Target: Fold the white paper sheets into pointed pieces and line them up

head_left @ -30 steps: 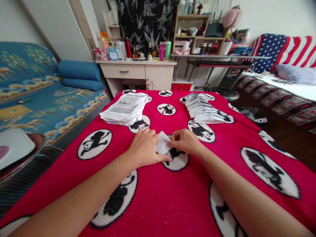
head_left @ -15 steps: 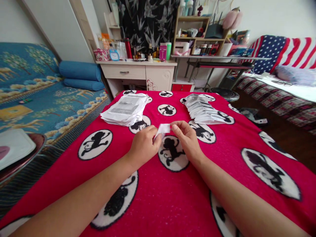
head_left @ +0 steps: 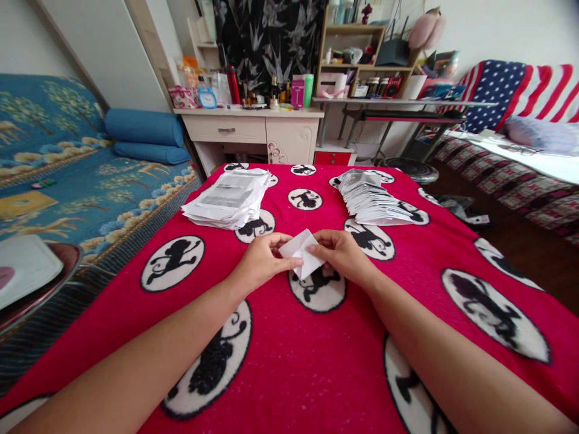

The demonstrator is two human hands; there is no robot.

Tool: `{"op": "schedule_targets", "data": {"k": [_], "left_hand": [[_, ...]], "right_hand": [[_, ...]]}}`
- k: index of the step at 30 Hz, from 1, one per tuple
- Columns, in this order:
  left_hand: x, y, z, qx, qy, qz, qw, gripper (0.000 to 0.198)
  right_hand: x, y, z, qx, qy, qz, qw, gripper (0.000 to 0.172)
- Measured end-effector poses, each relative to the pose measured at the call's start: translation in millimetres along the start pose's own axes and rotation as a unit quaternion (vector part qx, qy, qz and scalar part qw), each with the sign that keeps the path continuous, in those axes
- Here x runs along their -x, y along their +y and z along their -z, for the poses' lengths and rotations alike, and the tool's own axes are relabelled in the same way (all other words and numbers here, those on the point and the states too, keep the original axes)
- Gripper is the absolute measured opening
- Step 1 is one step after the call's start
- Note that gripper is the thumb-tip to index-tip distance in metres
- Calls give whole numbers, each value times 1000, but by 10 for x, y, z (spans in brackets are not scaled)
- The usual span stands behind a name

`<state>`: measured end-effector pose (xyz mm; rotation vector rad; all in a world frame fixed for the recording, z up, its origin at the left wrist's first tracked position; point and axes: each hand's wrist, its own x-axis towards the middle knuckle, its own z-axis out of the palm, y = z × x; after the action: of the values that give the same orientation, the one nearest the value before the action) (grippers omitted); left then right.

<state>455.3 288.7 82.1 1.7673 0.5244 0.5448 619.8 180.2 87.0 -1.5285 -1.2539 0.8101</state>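
Observation:
Both of my hands hold one small folded white paper (head_left: 301, 255) just above the red blanket (head_left: 289, 349) with black-and-white monkey circles. My left hand (head_left: 262, 263) pinches the paper's left edge with thumb and fingers. My right hand (head_left: 342, 254) grips its right side, fingers curled. A stack of flat printed sheets (head_left: 230, 199) lies at the far left of the blanket. A fanned pile of folded white papers (head_left: 371, 202) lies at the far right, beyond my right hand.
A blue patterned sofa (head_left: 67, 175) with blue bolsters stands to the left. A white desk (head_left: 253, 135) crowded with bottles and a clock is behind, with shelves beside it. A flag-patterned cover (head_left: 520, 90) lies on the right. A tray (head_left: 27, 271) sits at the left edge.
The paper lay on the blanket under my fingers, was lifted and turned edge-on between both hands, and now shows flat as a small folded square, held slightly lower.

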Motion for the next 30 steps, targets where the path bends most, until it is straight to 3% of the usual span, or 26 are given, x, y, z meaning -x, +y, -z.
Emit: {"op": "schedule_targets", "data": {"k": [3, 9, 13, 19, 22, 27, 30], "left_hand": [[7, 13, -3, -28, -60, 7, 998, 40], [-33, -80, -29, -68, 11, 5, 998, 20], [-31, -93, -38, -100, 20, -4, 995, 17], [6, -58, -56, -121, 6, -23, 992, 23], [1, -57, -25, -124, -29, -26, 991, 19], [-23, -53, 77, -160, -89, -85, 979, 12], [-18, -27, 118, -181, -115, -120, 969, 18]], "right_hand": [[-8, 32, 53, 167, -9, 67, 984, 23], [7, 32, 62, 265, 0, 79, 961, 29], [6, 30, 37, 226, 18, 67, 972, 40], [14, 59, -2, 158, 30, 55, 986, 13], [34, 44, 30, 117, 0, 58, 991, 5], [53, -21, 143, 94, -77, 75, 990, 19], [47, -65, 188, 84, -131, 81, 984, 14]]}}
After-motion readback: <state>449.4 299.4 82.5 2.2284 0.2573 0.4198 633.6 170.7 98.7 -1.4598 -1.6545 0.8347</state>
